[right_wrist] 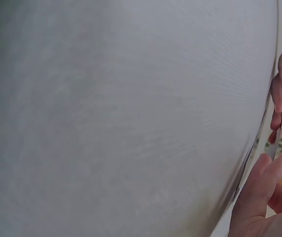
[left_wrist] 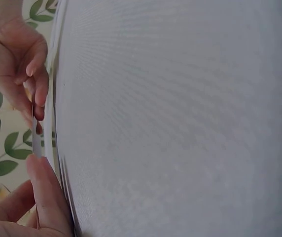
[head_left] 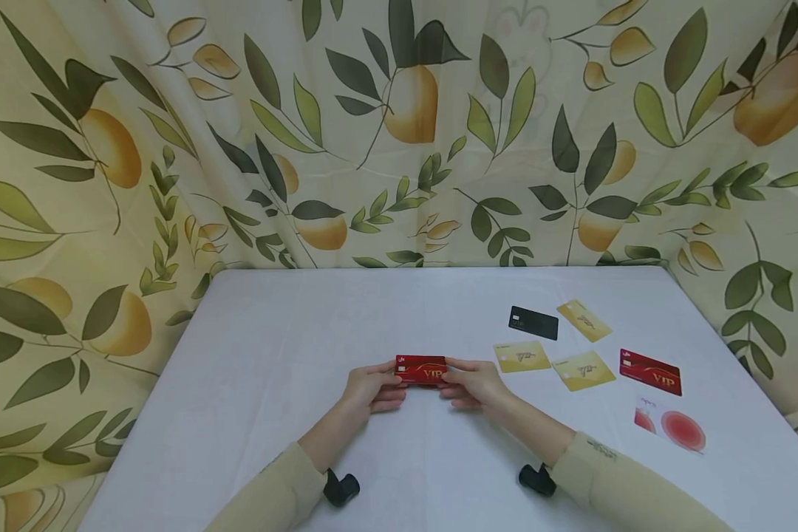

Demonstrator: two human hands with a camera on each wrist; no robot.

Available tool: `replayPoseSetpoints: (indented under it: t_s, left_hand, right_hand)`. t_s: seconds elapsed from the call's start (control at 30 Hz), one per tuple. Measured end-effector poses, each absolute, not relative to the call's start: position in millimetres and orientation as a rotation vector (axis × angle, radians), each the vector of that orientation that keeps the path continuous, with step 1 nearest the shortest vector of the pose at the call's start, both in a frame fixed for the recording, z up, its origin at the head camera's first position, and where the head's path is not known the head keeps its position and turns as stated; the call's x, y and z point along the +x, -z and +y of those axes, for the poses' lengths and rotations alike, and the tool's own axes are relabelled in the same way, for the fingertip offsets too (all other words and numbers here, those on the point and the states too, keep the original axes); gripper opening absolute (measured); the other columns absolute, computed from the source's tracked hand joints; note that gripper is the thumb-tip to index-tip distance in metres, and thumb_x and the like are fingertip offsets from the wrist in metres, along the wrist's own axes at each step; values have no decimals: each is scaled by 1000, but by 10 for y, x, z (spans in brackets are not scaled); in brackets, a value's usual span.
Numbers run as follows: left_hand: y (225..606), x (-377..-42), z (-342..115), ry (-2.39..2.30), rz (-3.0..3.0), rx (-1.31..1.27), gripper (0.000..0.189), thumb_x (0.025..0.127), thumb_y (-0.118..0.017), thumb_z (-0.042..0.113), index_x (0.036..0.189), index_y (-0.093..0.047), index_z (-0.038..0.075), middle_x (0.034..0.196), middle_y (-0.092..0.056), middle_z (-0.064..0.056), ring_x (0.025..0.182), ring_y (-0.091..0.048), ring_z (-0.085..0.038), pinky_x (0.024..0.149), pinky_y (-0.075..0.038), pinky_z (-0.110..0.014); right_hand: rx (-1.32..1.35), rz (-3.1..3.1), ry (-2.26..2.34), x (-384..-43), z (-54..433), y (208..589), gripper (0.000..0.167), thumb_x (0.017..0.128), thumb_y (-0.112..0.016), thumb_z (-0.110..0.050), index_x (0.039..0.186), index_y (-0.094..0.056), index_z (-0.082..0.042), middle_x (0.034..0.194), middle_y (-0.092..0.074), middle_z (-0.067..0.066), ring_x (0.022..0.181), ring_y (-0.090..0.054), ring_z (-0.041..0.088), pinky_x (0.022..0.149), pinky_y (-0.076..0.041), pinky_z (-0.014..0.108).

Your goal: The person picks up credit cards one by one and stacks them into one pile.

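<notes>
A red card with gold "VIP" lettering (head_left: 420,368) is held level between both hands near the middle of the table. My left hand (head_left: 366,388) pinches its left end, thumb in front and fingers behind and below. At the other end, my right hand (head_left: 480,384) grips it the same way. Both wrist views catch the card edge-on, as a thin pale strip (left_wrist: 36,140) between the fingertips. Whether more cards lie behind the red one, I cannot tell.
To the right on the white table (head_left: 292,325) lie a black card (head_left: 533,324), several gold cards (head_left: 583,370), another red VIP card (head_left: 650,372) and a white card with pink-red circles (head_left: 670,424). A fruit-patterned curtain (head_left: 346,148) hangs behind the far edge.
</notes>
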State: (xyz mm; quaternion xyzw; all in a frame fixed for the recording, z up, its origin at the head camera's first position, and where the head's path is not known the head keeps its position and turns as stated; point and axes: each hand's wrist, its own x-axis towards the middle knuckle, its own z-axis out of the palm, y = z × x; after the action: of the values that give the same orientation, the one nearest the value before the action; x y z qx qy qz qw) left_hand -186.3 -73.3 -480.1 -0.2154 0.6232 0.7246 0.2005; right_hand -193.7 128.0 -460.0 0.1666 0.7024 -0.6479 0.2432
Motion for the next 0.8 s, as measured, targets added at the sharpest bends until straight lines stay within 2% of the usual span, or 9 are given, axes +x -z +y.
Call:
replayPoseSetpoints:
  t_s: [0.33,0.6,0.8]
  left_hand:
    - [4807,-1868,-742,-1960,1793,-591,44,84,-61,3,127,-53,2,83,-70,-13,61,-67,-16,59,-57,-31]
    - [4815,-1866,-748,-1914,1875,-539,40,85,-60,6,124,-55,2,70,-68,-8,52,-64,-12,53,-55,-27]
    - [4829,-1854,-743,-1912,1960,-486,36,86,-59,4,121,-57,-1,66,-66,-7,49,-62,-11,49,-54,-25]
  right_hand:
    - [417,1958,1722,-1952,1267,4657,46,87,-61,-13,131,-49,-3,82,-70,12,60,-66,15,49,-52,21]
    - [348,2083,1650,-1945,1246,4657,44,87,-61,-11,129,-50,0,76,-69,11,48,-60,10,43,-47,18]
    - [310,2170,1618,-1955,1223,4680,43,86,-62,-10,127,-52,1,70,-68,10,43,-57,9,38,-42,16]
